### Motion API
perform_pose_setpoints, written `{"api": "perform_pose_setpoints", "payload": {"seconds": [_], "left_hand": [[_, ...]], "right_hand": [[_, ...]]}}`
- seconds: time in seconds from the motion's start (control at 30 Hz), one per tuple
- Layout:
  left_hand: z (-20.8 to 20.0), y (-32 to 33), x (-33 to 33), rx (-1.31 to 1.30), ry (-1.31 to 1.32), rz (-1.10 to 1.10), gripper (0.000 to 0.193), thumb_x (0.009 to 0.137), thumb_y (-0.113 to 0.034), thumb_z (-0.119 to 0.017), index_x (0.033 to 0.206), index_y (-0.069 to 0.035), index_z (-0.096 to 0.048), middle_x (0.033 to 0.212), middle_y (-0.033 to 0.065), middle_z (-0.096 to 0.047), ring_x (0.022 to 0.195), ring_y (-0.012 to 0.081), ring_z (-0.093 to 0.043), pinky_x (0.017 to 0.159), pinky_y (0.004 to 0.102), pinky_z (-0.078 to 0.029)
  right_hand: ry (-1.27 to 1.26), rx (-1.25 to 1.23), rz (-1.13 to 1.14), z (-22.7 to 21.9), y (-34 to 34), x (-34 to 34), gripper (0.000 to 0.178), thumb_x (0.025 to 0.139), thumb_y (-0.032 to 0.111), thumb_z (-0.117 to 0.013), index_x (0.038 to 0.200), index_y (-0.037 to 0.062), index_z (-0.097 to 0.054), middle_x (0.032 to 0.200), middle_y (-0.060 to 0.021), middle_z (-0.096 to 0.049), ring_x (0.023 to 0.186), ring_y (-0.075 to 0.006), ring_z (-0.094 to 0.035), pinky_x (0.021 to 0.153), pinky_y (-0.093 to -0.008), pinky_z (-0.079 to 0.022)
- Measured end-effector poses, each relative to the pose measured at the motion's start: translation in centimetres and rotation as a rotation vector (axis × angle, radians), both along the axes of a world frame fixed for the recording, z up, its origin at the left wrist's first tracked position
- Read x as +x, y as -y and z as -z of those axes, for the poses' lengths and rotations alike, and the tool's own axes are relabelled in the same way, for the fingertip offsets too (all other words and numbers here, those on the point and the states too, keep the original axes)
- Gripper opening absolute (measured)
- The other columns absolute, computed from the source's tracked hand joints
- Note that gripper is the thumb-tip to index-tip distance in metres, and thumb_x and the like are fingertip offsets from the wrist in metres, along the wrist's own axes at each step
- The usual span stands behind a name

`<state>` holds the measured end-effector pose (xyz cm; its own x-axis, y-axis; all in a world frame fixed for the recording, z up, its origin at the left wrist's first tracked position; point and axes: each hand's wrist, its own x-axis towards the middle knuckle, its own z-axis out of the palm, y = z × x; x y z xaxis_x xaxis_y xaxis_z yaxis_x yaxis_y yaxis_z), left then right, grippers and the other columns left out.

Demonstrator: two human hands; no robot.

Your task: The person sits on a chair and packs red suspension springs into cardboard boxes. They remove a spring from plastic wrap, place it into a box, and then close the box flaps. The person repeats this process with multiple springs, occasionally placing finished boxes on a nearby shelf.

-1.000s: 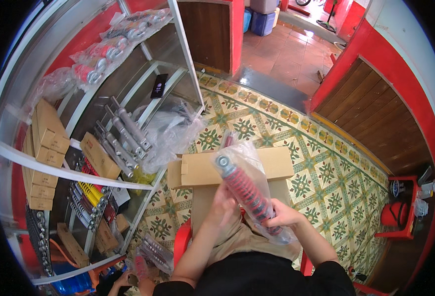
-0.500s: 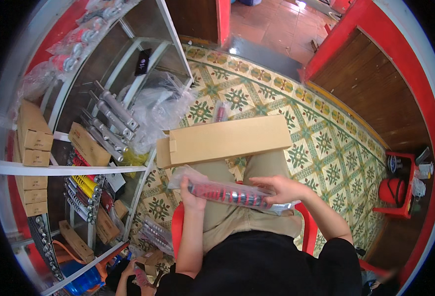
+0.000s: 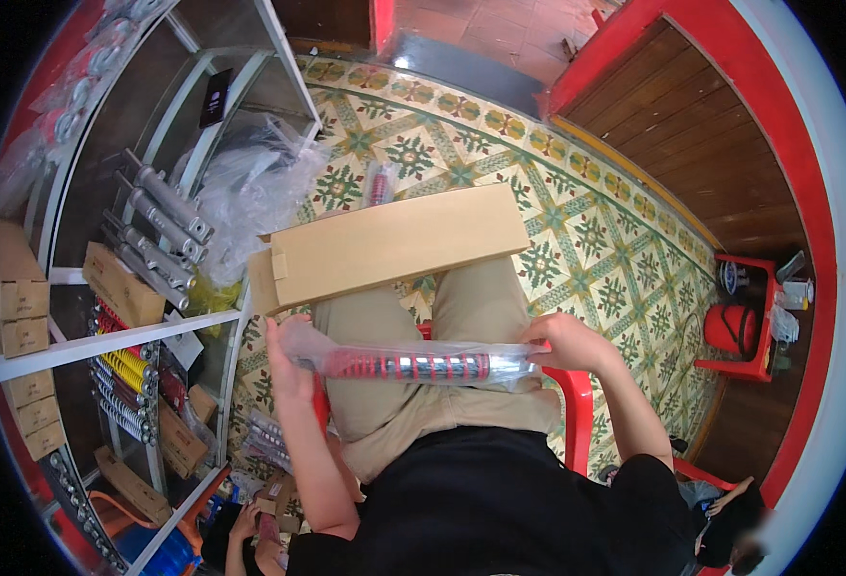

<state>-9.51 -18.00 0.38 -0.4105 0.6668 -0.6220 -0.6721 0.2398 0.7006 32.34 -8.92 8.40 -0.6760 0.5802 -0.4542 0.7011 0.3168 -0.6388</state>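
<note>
A shock absorber (image 3: 409,365) with a red coil spring lies level across my lap, sealed in a clear plastic bag. My left hand (image 3: 290,370) holds the bag's left end, its fingers partly behind the plastic. At the other end, my right hand (image 3: 567,343) pinches the bag between thumb and fingers. Just beyond, a long closed cardboard box (image 3: 399,245) rests across my knees. On the floor past the box lies another bagged part with a red spring (image 3: 379,184).
At left, a metal-framed shelf (image 3: 116,343) holds grey fork tubes (image 3: 169,211), coloured springs (image 3: 130,374) and cartons (image 3: 24,298). Crumpled plastic (image 3: 250,178) spills beside it. A red stool (image 3: 735,365) bearing a red bucket (image 3: 728,328) stands right. Other people's hands (image 3: 245,523) show at lower left.
The shock absorber has levelled out and shifted slightly left. My left hand has moved left to the bag's end; my right hand now pinches the opposite end. The view has shifted.
</note>
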Motion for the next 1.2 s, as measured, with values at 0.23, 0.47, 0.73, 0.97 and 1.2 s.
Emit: {"api": "perform_pose_setpoints", "payload": {"seconds": [0.23, 0.47, 0.73, 0.97, 1.2], "left_hand": [[-3.7, -0.5, -3.3, 0.179, -0.35, 0.824, 0.04, 0.07, -0.006, -0.08, 0.106, -0.001, -0.063, 0.086, 0.0127, -0.071, 0.077, 0.0179, -0.068, 0.07, 0.0295, -0.055], [0.0, 2.6, -5.0, 0.324, -0.279, 0.339, 0.041, 0.068, -0.002, -0.084, 0.101, -0.004, -0.061, 0.081, 0.0087, -0.069, 0.074, 0.0166, -0.067, 0.069, 0.0278, -0.053], [0.9, 4.4, -5.1, 0.533, -0.25, 0.255, 0.043, 0.069, -0.007, -0.086, 0.103, -0.006, -0.059, 0.078, 0.0067, -0.068, 0.074, 0.0194, -0.065, 0.08, 0.0378, -0.049], [-0.3, 4.4, -4.4, 0.338, -0.35, 0.156, 0.035, 0.075, -0.002, -0.08, 0.103, -0.005, -0.06, 0.083, 0.0096, -0.07, 0.076, 0.0194, -0.067, 0.078, 0.0329, -0.052], [-1.3, 3.6, -4.5, 0.327, -0.342, 0.207, 0.03, 0.079, 0.003, -0.075, 0.104, -0.002, -0.06, 0.085, 0.0112, -0.071, 0.077, 0.0181, -0.069, 0.074, 0.0292, -0.054]], "right_hand": [[-0.045, -0.025, -0.002, -1.6, -0.8, 0.8, 0.008, 0.073, 0.003, -0.07, 0.08, 0.0033, -0.07, 0.078, -0.0123, -0.065, 0.077, -0.0299, -0.065, 0.07, -0.0393, -0.052], [-0.104, 0.07, -0.016, -3.9, -1.7, 0.6, 0.007, 0.073, 0.002, -0.068, 0.08, 0.0032, -0.069, 0.077, -0.012, -0.064, 0.075, -0.0309, -0.064, 0.068, -0.0399, -0.052], [-0.072, 0.218, -0.079, -7.8, -2.8, -0.7, 0.006, 0.075, 0.005, -0.067, 0.08, 0.004, -0.069, 0.075, -0.011, -0.063, 0.073, -0.0303, -0.063, 0.065, -0.0403, -0.051], [-0.111, 0.187, -0.008, -6.0, -3.8, -0.3, 0.009, 0.075, 0.005, -0.069, 0.083, 0.0039, -0.07, 0.076, -0.0121, -0.063, 0.072, -0.0306, -0.063, 0.065, -0.0394, -0.051], [-0.242, 0.058, 0.029, -4.3, -5.0, 0.4, 0.021, 0.071, 0.002, -0.074, 0.091, 0.0027, -0.068, 0.089, -0.0108, -0.064, 0.088, -0.0272, -0.062, 0.077, -0.0368, -0.05]]}}
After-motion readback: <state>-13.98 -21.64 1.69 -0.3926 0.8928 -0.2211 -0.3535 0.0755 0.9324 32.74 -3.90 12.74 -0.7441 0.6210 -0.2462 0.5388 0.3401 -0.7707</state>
